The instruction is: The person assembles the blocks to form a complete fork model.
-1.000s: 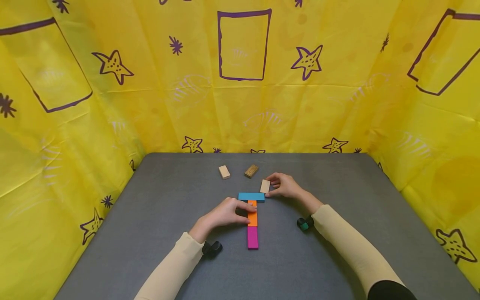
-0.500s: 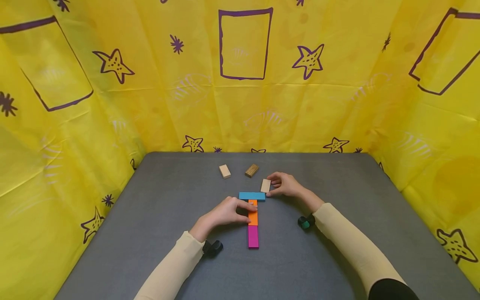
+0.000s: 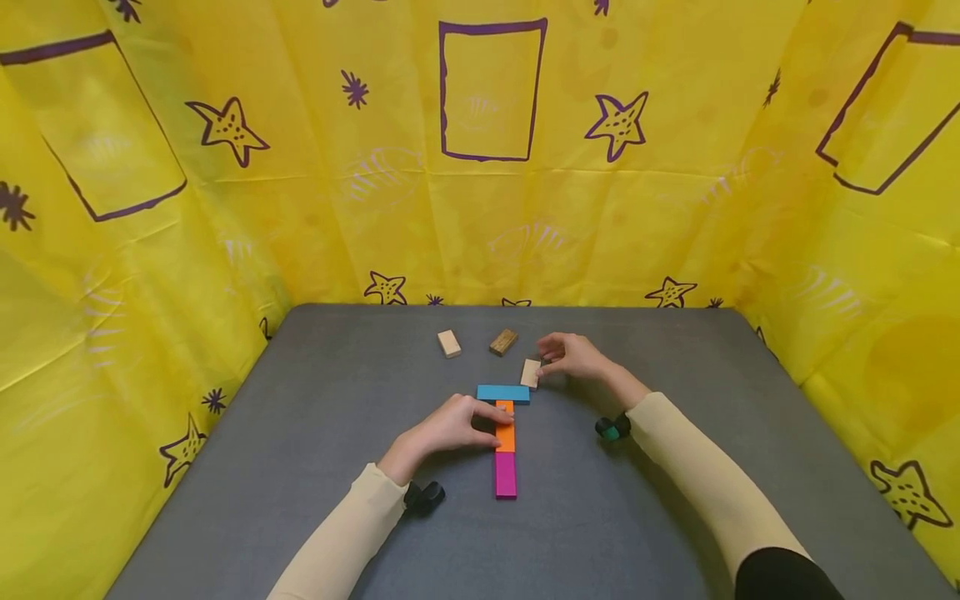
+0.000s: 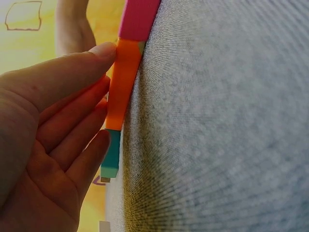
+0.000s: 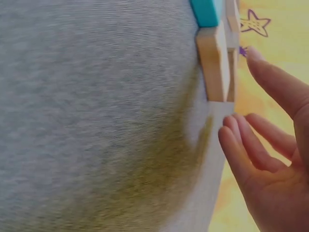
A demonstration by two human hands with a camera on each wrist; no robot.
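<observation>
In the head view, a purple block, an orange block and a blue block lie together on the table in a T shape, the blue one across the far end. My left hand rests thumb and fingertips on the orange block; the left wrist view shows its thumb near the purple end. A pale wooden block sits at the blue block's right end, its near edge against it. Beside that pale block, my right hand has its fingers loosely bent, nothing between them in the right wrist view.
Farther back on the grey table lie another pale wooden block and a dark brown wooden block. Yellow cloth with drawn stars surrounds the table's back and sides.
My right hand has loosened from the pale block and moved slightly up and away; the block stays by the blue one. The left hand has stayed in place on the orange block.
</observation>
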